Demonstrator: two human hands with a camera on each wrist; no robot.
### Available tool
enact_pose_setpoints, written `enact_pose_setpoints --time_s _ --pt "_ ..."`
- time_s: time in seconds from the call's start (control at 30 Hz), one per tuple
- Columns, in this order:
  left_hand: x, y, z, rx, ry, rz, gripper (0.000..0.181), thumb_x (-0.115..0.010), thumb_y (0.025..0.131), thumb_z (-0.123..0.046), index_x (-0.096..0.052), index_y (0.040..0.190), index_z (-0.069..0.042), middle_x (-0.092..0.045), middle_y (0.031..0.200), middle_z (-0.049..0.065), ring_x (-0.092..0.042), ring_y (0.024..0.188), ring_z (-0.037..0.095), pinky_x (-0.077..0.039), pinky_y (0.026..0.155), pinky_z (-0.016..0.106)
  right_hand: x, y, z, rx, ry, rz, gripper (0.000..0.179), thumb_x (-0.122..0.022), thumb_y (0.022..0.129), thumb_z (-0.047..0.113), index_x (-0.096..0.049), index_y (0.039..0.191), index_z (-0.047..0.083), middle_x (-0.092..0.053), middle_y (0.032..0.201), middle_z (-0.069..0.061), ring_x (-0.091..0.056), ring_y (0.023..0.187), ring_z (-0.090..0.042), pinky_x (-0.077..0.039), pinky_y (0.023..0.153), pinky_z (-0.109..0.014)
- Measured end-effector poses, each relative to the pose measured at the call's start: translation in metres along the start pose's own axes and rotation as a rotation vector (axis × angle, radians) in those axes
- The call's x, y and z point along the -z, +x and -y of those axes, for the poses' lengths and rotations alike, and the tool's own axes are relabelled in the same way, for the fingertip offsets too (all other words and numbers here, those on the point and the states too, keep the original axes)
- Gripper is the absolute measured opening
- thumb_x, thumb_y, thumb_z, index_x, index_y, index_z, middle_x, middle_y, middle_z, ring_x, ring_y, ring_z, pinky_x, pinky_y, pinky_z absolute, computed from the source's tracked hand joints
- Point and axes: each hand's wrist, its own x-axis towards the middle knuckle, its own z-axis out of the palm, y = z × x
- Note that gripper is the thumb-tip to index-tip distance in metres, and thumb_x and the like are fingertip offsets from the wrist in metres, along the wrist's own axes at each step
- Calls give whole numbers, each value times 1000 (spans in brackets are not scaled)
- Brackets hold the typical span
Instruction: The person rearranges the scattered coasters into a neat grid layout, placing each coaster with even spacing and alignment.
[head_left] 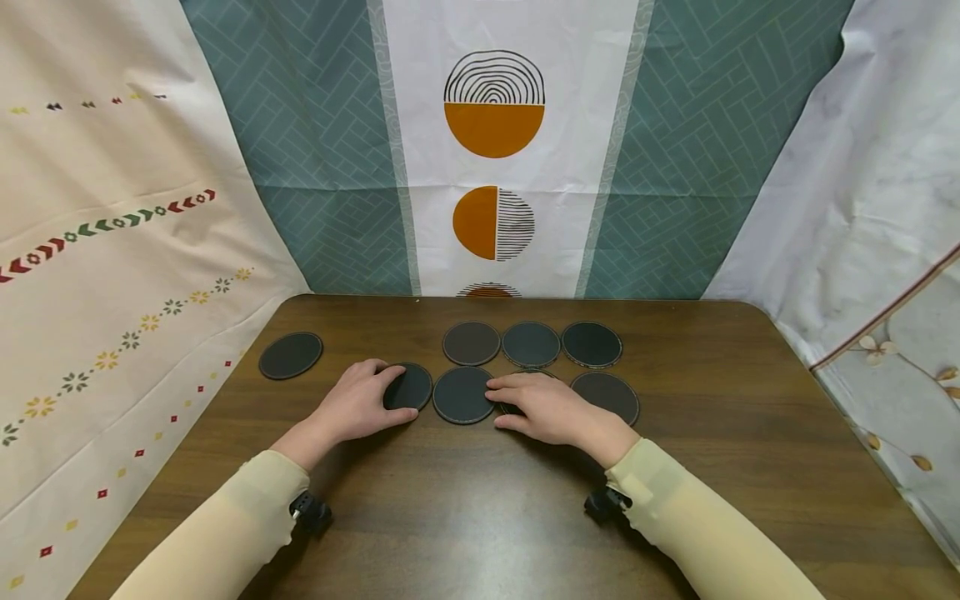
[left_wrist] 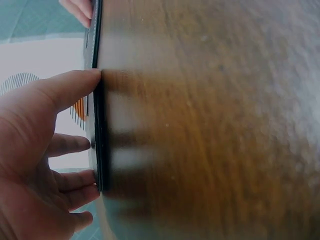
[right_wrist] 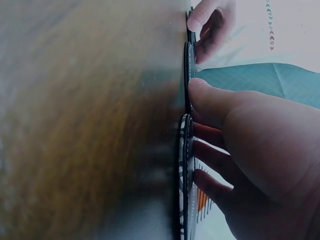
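Note:
Several dark round coasters with stitched edges lie flat on the table. My left hand [head_left: 360, 402] spans the left coaster [head_left: 408, 387] of the front row, thumb at its near edge and fingertips at its far side; the left wrist view shows this coaster [left_wrist: 101, 135] edge-on. Beside it lies another coaster [head_left: 462, 395], with my right hand's [head_left: 551, 406] fingertips at its right edge. The right hand covers most of a further coaster [right_wrist: 184, 175], whose rim looks checked in the right wrist view. The right thumb touches near the joint of these two.
Behind stand three coasters in a row: brownish [head_left: 471, 343], dark grey [head_left: 531, 344] and black [head_left: 592, 344]. One coaster [head_left: 607, 397] sits right of the right hand, another [head_left: 291, 355] alone at far left. Patterned cloths [head_left: 330, 167] hang around the wooden table [head_left: 480, 517].

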Motion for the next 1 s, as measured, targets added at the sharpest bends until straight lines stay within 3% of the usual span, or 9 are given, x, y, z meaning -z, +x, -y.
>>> enact_pose_setpoints --time_s 1.0 --pt "2 0 -3 25 -23 19 86 -87 93 -53 -60 155 0 -56 151 31 -52 141 52 -41 119 68 0 -2 0 -9 26 11 53 -71 110 38 -65 155 9 -56 165 -8 -51 153 -30 -41 125 -53"
